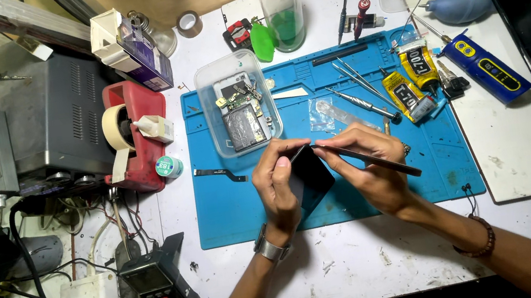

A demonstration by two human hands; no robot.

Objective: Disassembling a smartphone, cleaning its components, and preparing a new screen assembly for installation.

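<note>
My left hand (276, 186) grips a black phone (310, 176), held tilted on its edge above the blue work mat (232, 210). In my right hand (369, 165) is a thin dark prying tool (379, 160), its tip resting against the phone's top edge near my left fingertips. A clear plastic tray (203, 85) with phone parts and a small circuit board sits on the mat just behind my left hand. A loose flex cable (220, 174) lies on the mat to the left.
Two yellow glue tubes (410, 82), tweezers (359, 96) and a blue tool (486, 70) lie at the mat's right. A bottle (280, 3), a red tape dispenser (137, 136), a grey power unit (46, 115) and a multimeter (159, 284) stand around.
</note>
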